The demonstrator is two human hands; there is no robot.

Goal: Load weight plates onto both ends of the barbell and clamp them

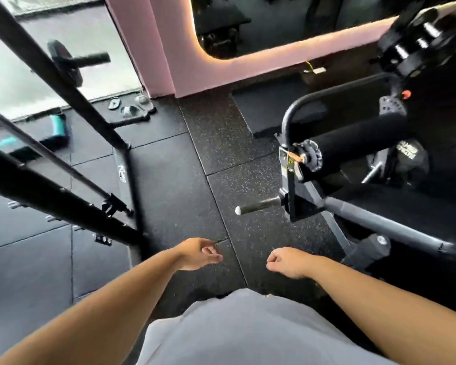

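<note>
Rubber floor point(184, 180) lies under the left hand point(199, 254) and right hand point(287, 262), apart and empty (fingers loosely curled). The steel peg point(258, 205) just ahead of the right hand could catch a passing leg.

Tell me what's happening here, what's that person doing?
A person stands in a gym with the left hand and right hand both empty, fingers loosely curled. One weight plate sits on what looks like the barbell end at upper left. More stacked plates wait at upper right.
</note>
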